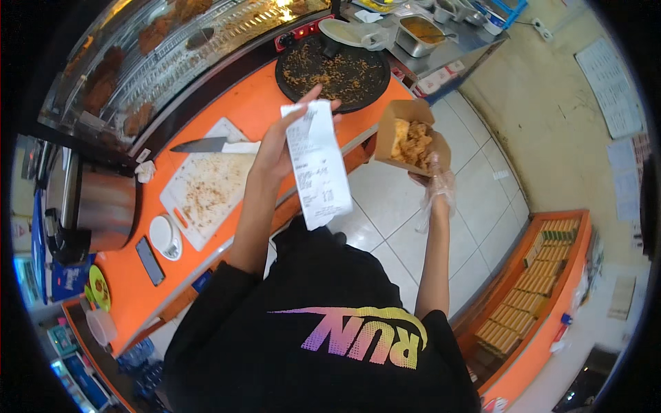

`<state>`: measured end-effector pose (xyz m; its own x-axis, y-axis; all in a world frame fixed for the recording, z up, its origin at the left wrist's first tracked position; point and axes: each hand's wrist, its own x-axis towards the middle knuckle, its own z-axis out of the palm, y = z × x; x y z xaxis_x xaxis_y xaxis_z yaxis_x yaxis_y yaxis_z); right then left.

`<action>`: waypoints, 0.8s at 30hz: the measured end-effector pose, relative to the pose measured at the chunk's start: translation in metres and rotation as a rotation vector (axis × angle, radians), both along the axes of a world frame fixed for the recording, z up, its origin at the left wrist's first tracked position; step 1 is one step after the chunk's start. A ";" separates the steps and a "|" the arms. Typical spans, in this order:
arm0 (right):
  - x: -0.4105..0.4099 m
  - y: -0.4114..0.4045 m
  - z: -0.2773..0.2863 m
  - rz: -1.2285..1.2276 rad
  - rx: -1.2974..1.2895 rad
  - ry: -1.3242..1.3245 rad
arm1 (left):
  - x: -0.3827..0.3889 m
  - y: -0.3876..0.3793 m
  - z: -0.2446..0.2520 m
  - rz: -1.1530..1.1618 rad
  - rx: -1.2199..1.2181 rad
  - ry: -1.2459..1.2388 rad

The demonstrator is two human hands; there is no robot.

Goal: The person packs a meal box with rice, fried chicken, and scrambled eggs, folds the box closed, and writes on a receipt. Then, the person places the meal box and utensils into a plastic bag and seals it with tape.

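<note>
My left hand (276,144) is bare and holds a long printed paper receipt (319,170), which hangs down in front of my black shirt. In my right hand (438,178), covered by a clear plastic glove, is an open brown paperboard food box (391,135). Crumbed fried pieces (415,140) fill it, with something pale yellow along one side. The box is over the tiled floor, past the counter's edge. Left of my left forearm lies a white cutting board (206,193) strewn with brown crumbs. A kitchen knife (201,145) rests across its far end.
On the orange counter (248,103) are a round black crumb-strewn pan (333,77), a white kitchen scale (166,237), a smartphone (150,260) and a large metal pot (106,206). Behind stands a lit glass display case (181,57). A steel sauce container (419,36) sits at back right.
</note>
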<state>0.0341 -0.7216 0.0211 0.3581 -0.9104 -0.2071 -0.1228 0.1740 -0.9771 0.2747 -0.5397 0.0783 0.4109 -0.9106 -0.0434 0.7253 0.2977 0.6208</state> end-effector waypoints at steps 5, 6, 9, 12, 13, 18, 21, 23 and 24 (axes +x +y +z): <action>0.005 -0.081 0.003 -0.023 -0.013 -0.167 | -0.009 -0.088 0.042 -0.043 -0.093 -0.095; 0.009 -0.095 0.005 0.004 0.040 -0.127 | -0.010 -0.104 0.047 -0.049 -0.106 -0.079; 0.019 -0.135 -0.007 0.071 0.109 -0.100 | -0.006 -0.151 0.051 -0.074 -0.133 -0.085; 0.026 -0.179 -0.017 0.122 0.151 -0.112 | 0.004 -0.205 0.046 -0.072 -0.170 -0.080; 0.029 -0.194 -0.018 0.137 0.177 -0.112 | 0.007 -0.223 0.044 -0.067 -0.193 -0.086; 0.024 -0.283 -0.010 0.177 0.241 -0.075 | 0.025 -0.314 0.044 0.011 -0.200 -0.052; -0.013 -0.385 -0.051 0.138 0.255 -0.038 | 0.030 -0.370 0.051 0.013 -0.218 -0.057; -0.012 -0.429 -0.042 0.056 0.328 -0.077 | 0.041 -0.395 0.047 0.055 -0.217 -0.070; -0.008 -0.459 -0.040 0.118 0.246 -0.111 | 0.044 -0.409 0.047 0.080 -0.224 -0.077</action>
<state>0.0258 -1.1806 -0.0187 0.4912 -0.7883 -0.3706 -0.0511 0.3986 -0.9157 0.3188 -0.9483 0.1249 0.4766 -0.8582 0.1904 0.6468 0.4891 0.5852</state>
